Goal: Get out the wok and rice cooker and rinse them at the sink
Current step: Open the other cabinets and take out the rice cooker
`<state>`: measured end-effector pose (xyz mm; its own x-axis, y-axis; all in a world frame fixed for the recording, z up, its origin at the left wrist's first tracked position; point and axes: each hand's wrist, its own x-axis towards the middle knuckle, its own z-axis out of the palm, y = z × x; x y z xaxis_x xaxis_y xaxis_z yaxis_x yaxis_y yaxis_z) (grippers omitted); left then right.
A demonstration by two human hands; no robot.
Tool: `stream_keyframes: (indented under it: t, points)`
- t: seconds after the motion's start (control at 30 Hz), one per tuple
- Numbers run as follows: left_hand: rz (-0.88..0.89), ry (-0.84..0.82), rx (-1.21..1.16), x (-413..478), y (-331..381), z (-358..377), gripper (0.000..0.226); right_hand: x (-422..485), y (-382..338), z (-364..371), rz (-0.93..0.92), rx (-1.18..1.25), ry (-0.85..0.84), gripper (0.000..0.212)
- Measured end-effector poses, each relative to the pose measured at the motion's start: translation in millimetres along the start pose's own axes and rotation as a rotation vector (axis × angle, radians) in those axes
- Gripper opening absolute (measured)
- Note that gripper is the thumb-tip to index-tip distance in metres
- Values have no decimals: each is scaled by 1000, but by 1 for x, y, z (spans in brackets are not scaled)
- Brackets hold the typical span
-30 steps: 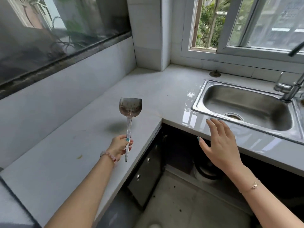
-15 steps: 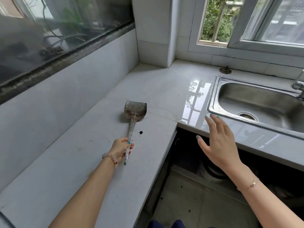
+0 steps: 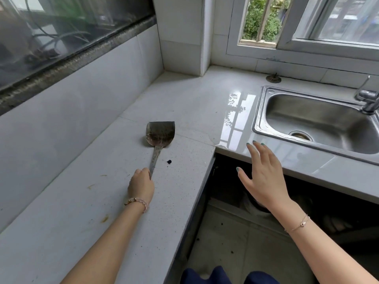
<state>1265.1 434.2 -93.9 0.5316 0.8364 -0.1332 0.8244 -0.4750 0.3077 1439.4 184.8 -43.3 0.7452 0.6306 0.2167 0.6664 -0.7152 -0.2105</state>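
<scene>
White L-shaped counter (image 3: 86, 201) bearing a metal spatula (image 3: 160, 134) laid flat, left hand (image 3: 141, 186) in closed grip on its handle, right hand (image 3: 264, 177) spread empty before the open cabinet (image 3: 229, 181), sink (image 3: 320, 117) vacant; wok and rice cooker unseen, presumably inside.

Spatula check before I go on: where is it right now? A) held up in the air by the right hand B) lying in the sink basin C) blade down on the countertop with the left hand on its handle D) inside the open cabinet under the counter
C: the spatula lies on the countertop, the left hand closed round its handle end; the right hand is open and holds nothing.
</scene>
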Motion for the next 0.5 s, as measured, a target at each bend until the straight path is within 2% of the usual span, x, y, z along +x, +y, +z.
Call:
stream_keyframes:
  t: [0.1, 0.33, 0.43, 0.5]
  points:
    - [121, 55, 188, -6, 18, 0, 31, -6, 11, -1, 20, -5, 0, 70]
    - [667, 273, 91, -56, 112, 15, 46, -35, 50, -3, 95, 9, 6, 68]
    - [882, 241, 66, -98, 155, 36, 50, -62, 75, 3, 149, 17, 10, 67]
    - [937, 182, 94, -117, 176, 60, 52, -82, 96, 11, 188, 12, 1, 66]
